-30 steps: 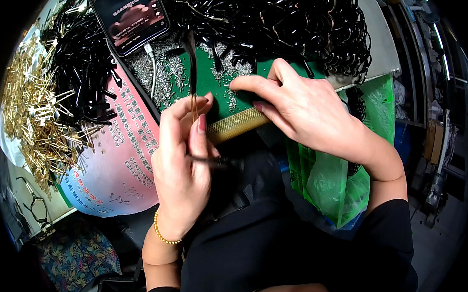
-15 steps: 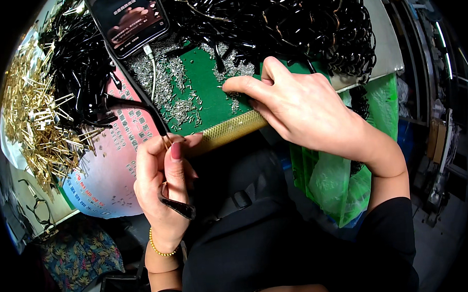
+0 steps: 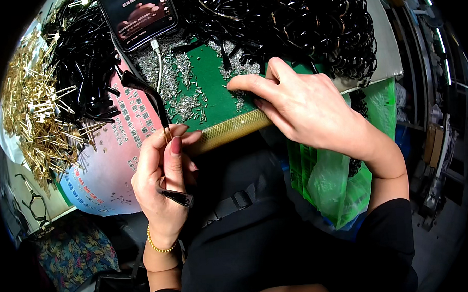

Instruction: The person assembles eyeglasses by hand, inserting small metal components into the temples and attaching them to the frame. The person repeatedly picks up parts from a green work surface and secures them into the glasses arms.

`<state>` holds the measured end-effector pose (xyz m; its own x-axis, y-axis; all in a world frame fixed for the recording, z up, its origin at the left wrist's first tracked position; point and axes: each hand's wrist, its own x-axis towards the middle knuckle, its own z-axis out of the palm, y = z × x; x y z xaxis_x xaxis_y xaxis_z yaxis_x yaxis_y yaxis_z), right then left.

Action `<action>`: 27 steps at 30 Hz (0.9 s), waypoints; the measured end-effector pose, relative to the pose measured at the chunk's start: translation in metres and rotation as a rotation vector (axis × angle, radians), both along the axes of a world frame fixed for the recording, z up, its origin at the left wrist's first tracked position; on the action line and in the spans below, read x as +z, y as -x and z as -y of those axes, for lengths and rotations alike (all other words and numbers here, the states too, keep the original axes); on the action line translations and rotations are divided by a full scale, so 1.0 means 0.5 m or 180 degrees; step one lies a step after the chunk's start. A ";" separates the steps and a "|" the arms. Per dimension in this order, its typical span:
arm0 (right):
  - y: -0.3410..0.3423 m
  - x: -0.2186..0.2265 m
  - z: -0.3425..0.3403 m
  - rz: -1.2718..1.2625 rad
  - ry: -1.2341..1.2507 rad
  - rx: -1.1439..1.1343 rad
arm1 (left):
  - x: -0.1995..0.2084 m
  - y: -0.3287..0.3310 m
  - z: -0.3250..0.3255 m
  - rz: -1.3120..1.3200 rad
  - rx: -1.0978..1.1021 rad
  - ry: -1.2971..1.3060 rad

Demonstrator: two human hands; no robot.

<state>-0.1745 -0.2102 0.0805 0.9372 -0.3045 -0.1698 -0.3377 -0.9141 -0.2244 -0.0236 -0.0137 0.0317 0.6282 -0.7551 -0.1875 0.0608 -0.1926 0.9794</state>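
Note:
My left hand [image 3: 159, 175] is closed near the front edge of the work surface. Between its thumb and fingers is a black eyeglass temple [image 3: 155, 97] with thin gold metal at the pinched end; its curved tip points up and away. A second black tip [image 3: 178, 197] sticks out below the palm, its other end hidden by the hand. My right hand [image 3: 300, 104] hovers low over the green mat [image 3: 211, 97], index finger stretched out beside small loose silver pins [image 3: 187, 107]. Its thumb is mostly hidden under the hand, and nothing shows clearly held.
Gold metal temples [image 3: 29, 113] are heaped at the left, beside black temples [image 3: 82, 74]. Another large black heap [image 3: 291, 23] fills the back. A phone [image 3: 139, 19] with a white cable stands behind the pins. A yellow mesh-patterned roll [image 3: 233, 130] edges the mat; green plastic bags [image 3: 345, 188] hang right.
The view has shifted slightly. The temple in my left hand has turned a little, its curved tip now nearer the pins. My right hand stays almost in place over the mat.

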 end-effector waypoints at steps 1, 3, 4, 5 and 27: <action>0.000 0.000 0.000 -0.0009 0.0007 -0.0003 | 0.000 0.000 0.000 0.0002 0.0003 -0.0008; 0.000 -0.001 0.001 0.0029 -0.0011 0.0018 | -0.003 0.000 -0.001 0.0032 -0.0008 0.0014; 0.000 -0.002 0.002 0.0048 -0.0020 0.0028 | -0.004 0.000 -0.002 0.0046 -0.0014 0.0024; 0.001 -0.003 0.002 0.0065 -0.0013 0.0038 | -0.003 0.001 -0.001 0.0030 -0.0011 0.0009; -0.077 0.064 -0.048 -0.0765 -0.4033 -0.1176 | -0.005 -0.008 -0.002 0.0614 -0.0239 -0.0055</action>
<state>-0.1362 -0.1862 0.1123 0.7421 -0.0429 -0.6690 -0.6683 0.0309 -0.7433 -0.0195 -0.0125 0.0293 0.5958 -0.7989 -0.0825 -0.1429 -0.2065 0.9680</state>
